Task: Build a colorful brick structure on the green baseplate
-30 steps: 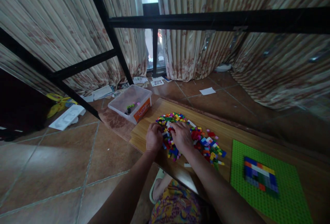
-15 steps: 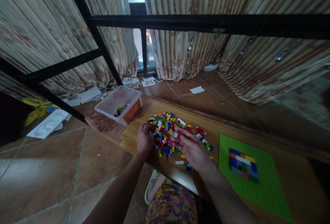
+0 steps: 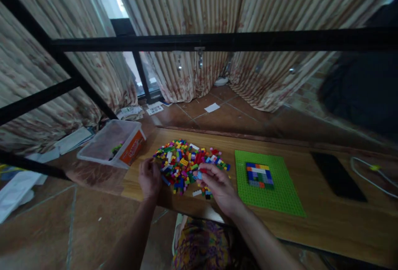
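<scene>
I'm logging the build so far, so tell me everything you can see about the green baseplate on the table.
The green baseplate is a flat, roughly square studded sheet, plastic by the look of it, lying flat on the wooden table near its front edge. A small rectangular patch of bricks sits on its far left part, in rows of orange, yellow, blue, white, purple, red and green. The rest is bare. The right hand is just left of it, not touching.

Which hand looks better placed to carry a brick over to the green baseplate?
Probably the right hand: it pinches a small blue brick and lies nearer the green baseplate. The left hand rests curled at the brick pile's far edge.
</scene>
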`<state>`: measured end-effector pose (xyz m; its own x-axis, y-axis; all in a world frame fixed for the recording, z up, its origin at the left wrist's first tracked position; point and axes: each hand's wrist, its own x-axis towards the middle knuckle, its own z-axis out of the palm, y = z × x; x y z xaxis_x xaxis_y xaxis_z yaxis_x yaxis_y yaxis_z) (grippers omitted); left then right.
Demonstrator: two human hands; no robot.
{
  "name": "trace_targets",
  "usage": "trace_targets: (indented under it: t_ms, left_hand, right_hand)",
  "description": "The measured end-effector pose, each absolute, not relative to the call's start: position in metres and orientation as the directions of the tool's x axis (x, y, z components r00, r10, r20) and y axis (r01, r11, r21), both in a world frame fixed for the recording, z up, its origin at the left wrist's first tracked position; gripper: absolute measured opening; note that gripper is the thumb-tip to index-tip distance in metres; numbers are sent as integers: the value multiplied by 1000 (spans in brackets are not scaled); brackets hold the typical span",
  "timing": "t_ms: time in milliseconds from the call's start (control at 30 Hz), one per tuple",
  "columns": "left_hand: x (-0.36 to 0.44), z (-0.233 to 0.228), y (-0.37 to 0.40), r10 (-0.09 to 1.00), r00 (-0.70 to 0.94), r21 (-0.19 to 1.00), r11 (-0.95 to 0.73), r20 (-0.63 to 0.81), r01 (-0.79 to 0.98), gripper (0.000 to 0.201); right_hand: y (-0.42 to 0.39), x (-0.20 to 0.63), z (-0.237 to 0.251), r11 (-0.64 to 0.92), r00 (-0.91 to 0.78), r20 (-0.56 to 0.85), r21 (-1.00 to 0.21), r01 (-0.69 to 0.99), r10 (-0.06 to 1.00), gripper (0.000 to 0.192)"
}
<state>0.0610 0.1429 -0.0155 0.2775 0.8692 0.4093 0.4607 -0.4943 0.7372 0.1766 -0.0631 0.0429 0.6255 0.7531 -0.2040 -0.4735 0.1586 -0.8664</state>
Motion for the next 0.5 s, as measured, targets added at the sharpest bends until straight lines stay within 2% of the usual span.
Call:
trace_targets:
  t_ms: [133,167,233,333,500]
  left_hand:
    - [50,1,111,836,236,739,-549,496,391,33]
    - [47,7,96,833,288,765,-550,473,335,33]
    - [43,21,60,813,479,858,-471,332,204,31]
    - [41,40,9,707,705,979,-178,53,104,31]
    - [47,50,-23,612,772,984,143,-173,107,32]
  right_hand:
    - [-84,168,35,119,684,-139,-941,-316,716,32]
    - [-89,165,34,111,700,-140,-947,-301,701,32]
    - [-98,160,33,99,730,-159,-950,-296,665,32]
    - [-109,151,37,117,729,-197,-928,-355,655,33]
    - [-118,138,49,194,684,-260,-837,-511,682,36]
